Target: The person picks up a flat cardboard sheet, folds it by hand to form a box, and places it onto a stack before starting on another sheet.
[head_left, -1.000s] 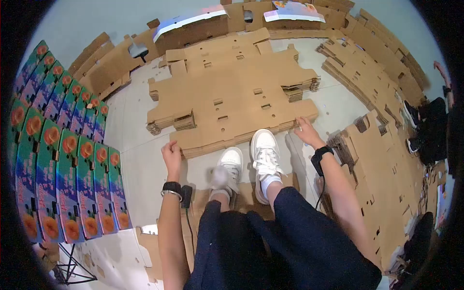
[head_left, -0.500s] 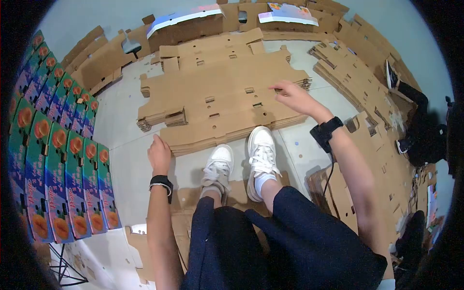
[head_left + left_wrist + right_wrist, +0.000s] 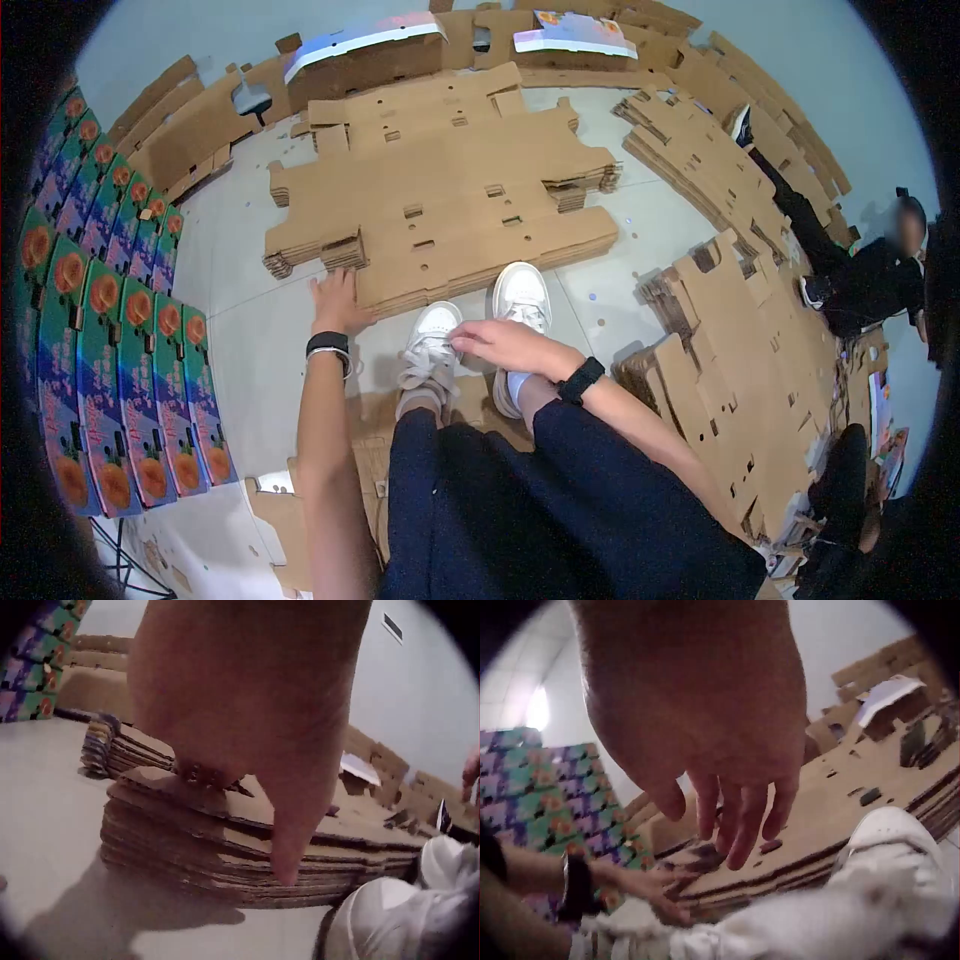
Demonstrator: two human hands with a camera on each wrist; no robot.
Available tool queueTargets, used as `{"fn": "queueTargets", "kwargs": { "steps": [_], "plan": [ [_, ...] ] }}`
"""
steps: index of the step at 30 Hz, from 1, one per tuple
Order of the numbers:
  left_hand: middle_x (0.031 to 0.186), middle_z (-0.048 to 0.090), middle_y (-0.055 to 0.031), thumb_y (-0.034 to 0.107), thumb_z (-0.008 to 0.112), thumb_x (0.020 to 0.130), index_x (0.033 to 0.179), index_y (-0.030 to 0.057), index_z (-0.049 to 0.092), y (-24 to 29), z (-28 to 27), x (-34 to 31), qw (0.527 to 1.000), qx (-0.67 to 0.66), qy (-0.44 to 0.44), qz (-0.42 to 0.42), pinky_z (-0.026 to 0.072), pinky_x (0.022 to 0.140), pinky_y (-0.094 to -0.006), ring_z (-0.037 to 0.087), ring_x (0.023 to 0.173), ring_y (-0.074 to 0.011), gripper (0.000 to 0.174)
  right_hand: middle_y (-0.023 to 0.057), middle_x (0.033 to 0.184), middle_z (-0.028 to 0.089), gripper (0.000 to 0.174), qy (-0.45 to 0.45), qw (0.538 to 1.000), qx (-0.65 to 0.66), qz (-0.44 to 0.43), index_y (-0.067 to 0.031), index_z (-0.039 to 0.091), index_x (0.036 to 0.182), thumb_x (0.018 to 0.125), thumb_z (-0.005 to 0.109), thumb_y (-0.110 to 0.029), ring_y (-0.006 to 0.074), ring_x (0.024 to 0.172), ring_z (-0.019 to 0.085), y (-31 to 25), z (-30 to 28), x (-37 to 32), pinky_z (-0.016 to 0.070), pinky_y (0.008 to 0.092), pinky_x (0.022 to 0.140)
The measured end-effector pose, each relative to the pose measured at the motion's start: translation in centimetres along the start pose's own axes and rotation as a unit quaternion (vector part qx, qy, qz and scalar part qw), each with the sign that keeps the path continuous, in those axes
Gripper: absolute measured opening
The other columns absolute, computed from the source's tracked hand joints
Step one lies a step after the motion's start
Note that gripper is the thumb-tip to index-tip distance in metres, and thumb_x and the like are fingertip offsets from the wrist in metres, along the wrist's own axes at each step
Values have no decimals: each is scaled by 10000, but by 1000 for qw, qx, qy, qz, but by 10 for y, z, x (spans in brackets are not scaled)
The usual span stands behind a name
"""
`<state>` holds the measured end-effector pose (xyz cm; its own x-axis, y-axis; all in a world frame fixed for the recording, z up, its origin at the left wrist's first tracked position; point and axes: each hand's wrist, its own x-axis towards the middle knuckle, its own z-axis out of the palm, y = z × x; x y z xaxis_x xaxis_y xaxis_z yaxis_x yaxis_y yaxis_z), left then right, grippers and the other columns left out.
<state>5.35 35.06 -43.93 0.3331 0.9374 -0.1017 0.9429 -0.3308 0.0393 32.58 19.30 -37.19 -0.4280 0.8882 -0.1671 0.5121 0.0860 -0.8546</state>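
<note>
A stack of flat die-cut cardboard sheets (image 3: 450, 150) lies on the floor in front of the white shoes (image 3: 432, 350). My left hand (image 3: 341, 303) is at the stack's near left corner, fingers spread. In the left wrist view its thumb (image 3: 287, 847) points down along the layered front edges (image 3: 187, 855), and the other fingers reach over the top, partly hidden behind the palm. My right hand (image 3: 500, 343) hangs over the shoes, its fingers loosely bent with nothing in them. The right wrist view shows those fingers (image 3: 742, 825) apart from the cardboard.
Rows of colourful printed boxes (image 3: 115, 370) stand on the left. More flat cardboard stacks (image 3: 740, 370) lie on the right, and cardboard pieces (image 3: 190, 125) lean along the back wall. A person in dark clothes (image 3: 870, 285) is at the far right.
My right hand has left the stack's near right edge, passed over its top, and come back left over the shoes. My left hand's fingers have spread at the near left corner.
</note>
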Motion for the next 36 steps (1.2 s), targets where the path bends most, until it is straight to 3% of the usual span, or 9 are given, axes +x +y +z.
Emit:
{"fn": "queueTargets", "kwargs": {
  "steps": [13, 19, 24, 25, 28, 29, 30, 32, 36],
  "plan": [
    [1404, 376, -78, 256, 845, 543, 1348, 183, 369, 0, -1, -36, 996, 53, 45, -49, 158, 1079, -600, 374, 1282, -291, 939, 160, 939, 657, 305, -44, 990, -133, 26, -93, 638, 1001, 889, 473, -325, 345, 877, 615, -3, 1, -15, 479, 420, 771],
    [1500, 209, -136, 34, 539, 766, 1446, 126, 213, -25, 52, -105, 988, 48, 148, 20, 122, 1066, -626, 218, 1370, -349, 760, 145, 990, 653, 277, -121, 961, -247, 19, -108, 618, 1065, 893, 476, -273, 333, 922, 614, -13, -10, -1, 478, 404, 800],
    [1500, 187, -144, 79, 567, 736, 1435, 137, 251, -26, 50, -184, 997, -18, 75, 13, 71, 1060, -649, 136, 1385, -379, 769, 167, 882, 663, 274, -100, 923, -351, -121, -70, 642, 996, 888, 478, -261, 337, 839, 634, -125, -36, 19, 495, 427, 744],
    [1500, 187, -144, 79, 567, 736, 1435, 137, 251, -27, 42, -192, 997, -12, 82, 13, 71, 1060, -649, 136, 1385, -379, 769, 158, 848, 670, 281, -61, 927, -315, -196, -43, 647, 964, 885, 488, -261, 318, 809, 648, -154, -28, 23, 502, 418, 723],
    [1464, 230, -172, 40, 563, 719, 1360, 116, 382, -34, 19, -214, 969, -155, 185, -46, 63, 1058, -649, 124, 1381, -378, 670, 90, 775, 676, 351, -288, 943, 89, -145, 34, 640, 911, 894, 513, -293, 152, 780, 640, -231, 41, 6, 498, 332, 693],
    [1464, 230, -172, 40, 563, 719, 1360, 116, 382, -43, 5, -219, 969, -152, 191, -46, 63, 1058, -649, 124, 1381, -378, 670, 90, 775, 676, 351, -286, 942, 85, -151, 34, 640, 911, 894, 513, -293, 152, 780, 640, -226, 74, 2, 498, 332, 693],
    [1451, 245, -189, 11, 552, 720, 1349, 138, 410, -56, -19, -223, 962, -133, 224, -77, 86, 1065, -618, 146, 1373, -379, 657, 87, 725, 642, 387, -483, 839, 66, -242, 60, 623, 852, 919, 491, -297, 152, 722, 581, -213, 112, 3, 469, 332, 683],
    [1408, 298, -212, -18, 549, 716, 1309, 165, 474, -89, -84, -229, 944, -104, 292, -111, 155, 1056, -568, 220, 1338, -382, 626, 86, 667, 594, 457, -621, 730, -28, -284, 97, 587, 786, 949, 464, -312, 155, 658, 503, -222, 122, -4, 427, 340, 665],
    [1304, 434, -216, 0, 515, 641, 1190, 93, 563, -158, -263, -277, 813, 139, 564, -35, 320, 974, -513, 420, 1171, -409, 559, 82, 642, 562, 486, -553, 768, -78, -314, 111, 554, 780, 951, 460, -334, 151, 659, 482, -227, 111, -13, 414, 344, 654]
  ]
}}
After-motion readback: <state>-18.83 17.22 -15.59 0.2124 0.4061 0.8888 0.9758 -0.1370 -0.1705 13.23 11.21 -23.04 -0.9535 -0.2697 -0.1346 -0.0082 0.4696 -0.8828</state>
